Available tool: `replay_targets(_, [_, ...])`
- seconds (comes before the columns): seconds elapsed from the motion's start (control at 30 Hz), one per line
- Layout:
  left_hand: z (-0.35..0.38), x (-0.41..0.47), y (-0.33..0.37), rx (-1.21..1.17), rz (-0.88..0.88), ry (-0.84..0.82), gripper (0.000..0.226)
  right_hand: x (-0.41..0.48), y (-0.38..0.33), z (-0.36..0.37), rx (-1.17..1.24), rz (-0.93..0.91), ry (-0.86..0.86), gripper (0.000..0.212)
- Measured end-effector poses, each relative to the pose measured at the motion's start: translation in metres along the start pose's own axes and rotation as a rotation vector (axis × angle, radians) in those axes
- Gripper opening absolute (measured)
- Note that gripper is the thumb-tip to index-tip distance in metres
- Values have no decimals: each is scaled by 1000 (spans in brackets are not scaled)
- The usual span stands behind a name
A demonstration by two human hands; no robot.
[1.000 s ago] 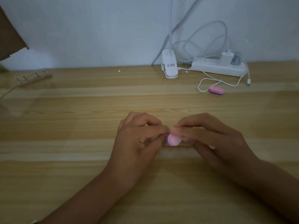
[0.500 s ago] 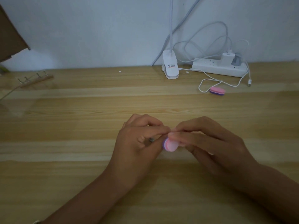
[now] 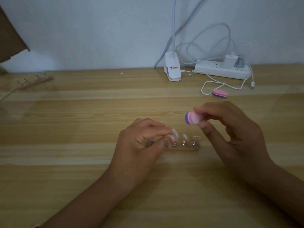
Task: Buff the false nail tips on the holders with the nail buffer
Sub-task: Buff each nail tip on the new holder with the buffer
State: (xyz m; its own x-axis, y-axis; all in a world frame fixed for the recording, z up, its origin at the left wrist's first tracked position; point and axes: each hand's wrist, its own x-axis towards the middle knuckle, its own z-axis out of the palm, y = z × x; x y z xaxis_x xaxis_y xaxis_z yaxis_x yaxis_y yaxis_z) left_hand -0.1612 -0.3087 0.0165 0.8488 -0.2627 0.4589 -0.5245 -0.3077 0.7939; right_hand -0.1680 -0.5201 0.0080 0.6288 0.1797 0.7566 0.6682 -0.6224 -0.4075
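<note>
On the wooden tabletop [image 3: 82, 162], a white clip lamp [image 3: 172, 69] stands by the wall at 12 o'clock from the hands. A white power strip [image 3: 220, 69] with a charger [image 3: 229, 60] plugged in lies at 1 o'clock. A white cable [image 3: 213, 83] loops in front of it, just beside a spare buffer [image 3: 220, 93]. At 10 o'clock, well apart, lies a second strip [image 3: 35, 80] with bare metal pegs, and a piece of cardboard [image 3: 9, 35] juts in at the upper left corner. The holder strip [image 3: 184, 148] lies between the two hands. The left hand [image 3: 141, 143] covers its 9 o'clock end, and its fingers [image 3: 158, 131] pinch the nail tip [image 3: 175, 134] on one holder; a further holder [image 3: 152, 142] shows only dimly behind them. The right hand [image 3: 230, 134] is at 3 o'clock of the strip, its fingers grasping the nail buffer [image 3: 192, 118], which is held up at 12 o'clock of the tips and apart from them. Counted: two buffers, two strips, three nail tips plainly seen, four bare pegs on the far strip.
</note>
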Motion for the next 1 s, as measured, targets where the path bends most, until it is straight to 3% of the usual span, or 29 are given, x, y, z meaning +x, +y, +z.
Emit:
replay_targets(0.17, [0, -2, 2, 7, 31, -17, 16, -8, -13, 8, 50, -158, -123, 30])
replay_targets(0.43, [1, -2, 0, 134, 51, 8, 14, -11, -9, 9, -22, -218, -184, 31])
replay_targets(0.53, [2, -1, 0, 155, 28, 14, 9, -6, -3, 6, -27, -147, -160, 31])
replay_targets(0.7, [2, -2, 0, 91, 83, -46, 17, -10, -14, 14, 24, -234, -158, 28])
replay_targets(0.83, [1, -1, 4, 20, 28, -13, 21, -6, -10, 12, 65, -126, -68, 27])
replay_targets(1.0, [1, -2, 8, -160, -11, -29, 15, -13, -18, 20, 98, -217, -24, 25])
